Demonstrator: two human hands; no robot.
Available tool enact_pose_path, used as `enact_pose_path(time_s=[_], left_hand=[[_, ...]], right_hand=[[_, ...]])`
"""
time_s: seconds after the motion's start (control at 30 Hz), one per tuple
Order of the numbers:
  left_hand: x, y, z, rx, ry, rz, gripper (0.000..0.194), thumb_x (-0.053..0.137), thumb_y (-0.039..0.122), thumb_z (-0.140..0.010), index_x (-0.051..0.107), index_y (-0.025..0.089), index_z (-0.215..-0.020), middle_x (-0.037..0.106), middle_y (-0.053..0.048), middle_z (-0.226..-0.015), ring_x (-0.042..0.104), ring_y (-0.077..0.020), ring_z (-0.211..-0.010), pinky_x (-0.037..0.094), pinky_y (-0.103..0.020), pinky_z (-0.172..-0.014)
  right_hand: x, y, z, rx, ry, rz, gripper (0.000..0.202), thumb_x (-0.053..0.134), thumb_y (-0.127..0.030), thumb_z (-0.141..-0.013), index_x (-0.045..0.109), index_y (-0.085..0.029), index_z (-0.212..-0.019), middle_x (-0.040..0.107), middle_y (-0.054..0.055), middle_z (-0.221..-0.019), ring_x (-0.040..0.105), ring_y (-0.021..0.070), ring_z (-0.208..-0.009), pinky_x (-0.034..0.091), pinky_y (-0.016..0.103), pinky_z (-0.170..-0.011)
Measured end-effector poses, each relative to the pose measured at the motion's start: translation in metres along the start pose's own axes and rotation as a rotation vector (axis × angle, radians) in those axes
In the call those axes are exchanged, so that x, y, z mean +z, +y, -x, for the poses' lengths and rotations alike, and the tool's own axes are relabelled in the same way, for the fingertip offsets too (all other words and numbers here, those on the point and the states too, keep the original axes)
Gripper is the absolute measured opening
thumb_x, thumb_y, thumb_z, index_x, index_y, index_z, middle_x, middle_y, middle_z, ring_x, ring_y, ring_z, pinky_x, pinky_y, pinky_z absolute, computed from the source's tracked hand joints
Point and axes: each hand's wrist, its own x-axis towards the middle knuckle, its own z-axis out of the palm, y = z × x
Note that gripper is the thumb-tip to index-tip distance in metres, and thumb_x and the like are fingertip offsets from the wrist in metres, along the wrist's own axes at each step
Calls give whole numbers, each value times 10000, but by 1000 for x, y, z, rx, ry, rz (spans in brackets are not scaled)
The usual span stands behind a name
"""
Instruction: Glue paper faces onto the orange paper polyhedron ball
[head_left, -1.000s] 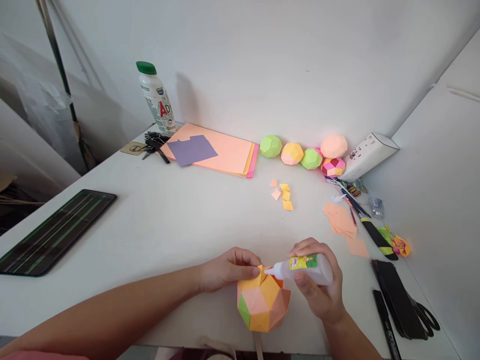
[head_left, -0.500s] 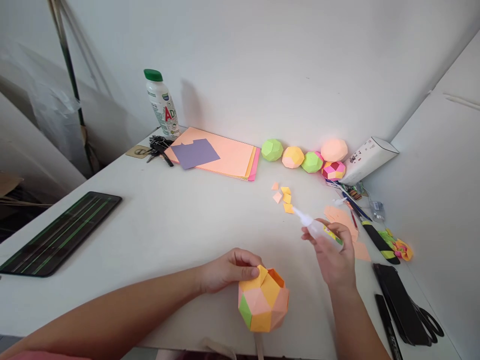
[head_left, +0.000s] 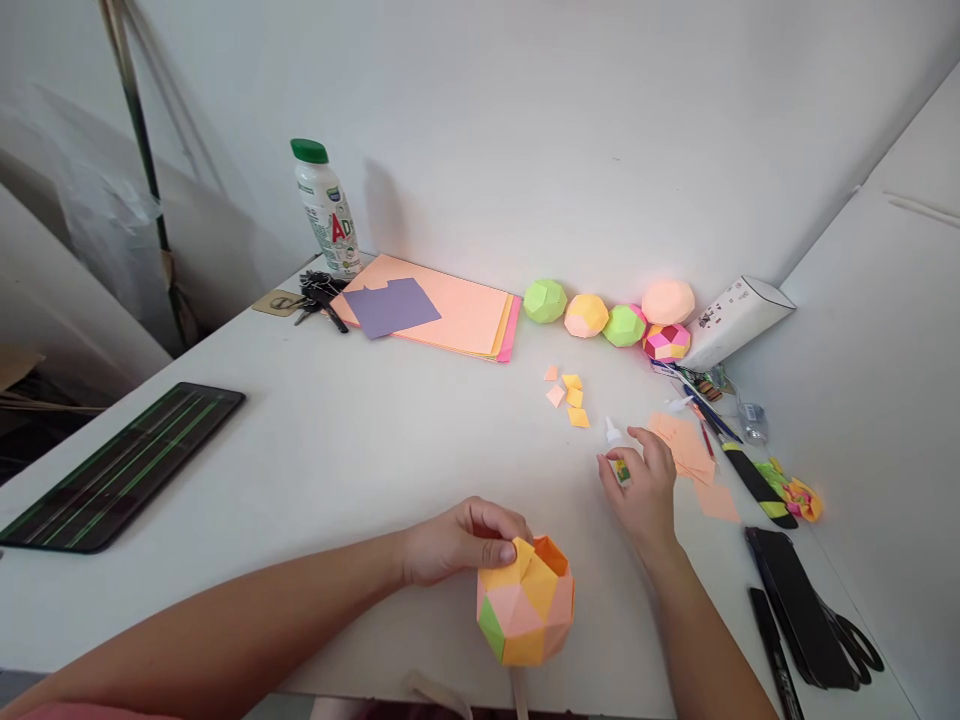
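A paper ball (head_left: 525,615) was held by the left hand (head_left: 465,545) near the front edge of the desk (head_left: 337,450), and a yellow flap (head_left: 524,556) at its top was pinched by the thumb and fingers. Next to the flap, an orange hole (head_left: 553,554) was left in the ball. The glue bottle (head_left: 622,471) was partly hidden by the right hand (head_left: 646,500). The fingers were bent around it, but it could not be told if it was gripped. The 2 hands were set well apart. Past the bottle, 5 little paper bits (head_left: 578,417) were scattered, 3 yellow and 2 pink. By the wall (head_left: 487,150), 5 smaller balls (head_left: 586,315) were placed close together.
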Motion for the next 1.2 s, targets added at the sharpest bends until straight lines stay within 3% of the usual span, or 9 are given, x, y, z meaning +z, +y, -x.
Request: enact_pose_path(time_s=[0.03,0.07,0.13,0.2,0.3,0.53,0.7,0.9,1.2], left_hand=[[0,0,0,0,-2,-1,186,752,336,-718,728,153,-732,621,-37,-774,559,-179,-829,440,-323,-798],[1,1,-1,-1,-3,-4,190,754,339,-716,726,151,-722,615,-34,-763,553,-170,-808,439,-312,-782],[1,1,-1,1,4,-19,195,753,344,-716,724,151,-714,607,-32,-759,541,-158,-781,435,-292,-756],[0,1,-1,3,17,-36,186,753,340,-716,726,156,-724,606,-30,-765,537,-153,-777,433,-286,-753],[-1,1,0,-10,26,-47,177,756,328,-715,730,157,-752,622,-38,-806,547,-156,-794,439,-292,-764],[1,3,2,-56,51,-35,217,802,327,-651,718,148,-740,643,-34,-798,570,-149,-766,466,-278,-727],[1,3,2,-69,31,-38,191,797,306,-661,725,150,-744,651,-36,-823,574,-149,-776,465,-288,-742],[2,4,2,-66,33,-34,187,773,323,-691,731,149,-746,656,-39,-831,569,-142,-765,448,-277,-720],[3,4,2,-85,55,-14,216,787,335,-672,716,137,-721,647,-35,-807,565,-134,-740,436,-268,-699]], right_hand=[[-4,-11,3,-6,16,-96,102,621,-271,-780,583,-206,-711,582,108,-1009,507,283,-1015,397,483,-890],[-8,-22,6,30,-67,-241,106,598,-278,-815,601,-201,-741,610,92,-935,545,246,-923,439,432,-833],[-14,-43,12,155,-518,-554,210,534,-335,-877,635,-179,-779,635,60,-786,579,189,-759,478,338,-706],[-17,-59,18,309,-833,-737,285,549,-406,-867,659,-159,-777,642,44,-757,574,162,-714,466,292,-655],[-17,-67,22,527,-1008,-913,336,592,-458,-832,670,-143,-745,620,18,-715,544,127,-670,429,251,-614],[-18,-65,26,738,-1179,-1211,305,746,-359,-720,677,-161,-941,620,-11,-715,436,45,-520,302,164,-462],[-17,-69,28,841,-1176,-1238,306,810,-307,-634,667,-152,-856,611,-21,-678,458,42,-502,262,150,-421],[-17,-68,32,757,-1020,-1103,277,823,-258,-610,653,-146,-797,529,-63,-561,444,54,-504,321,186,-480],[-19,-71,31,670,-984,-1144,244,803,-253,-645,639,-156,-798,542,-55,-595,460,60,-521,331,191,-478]])
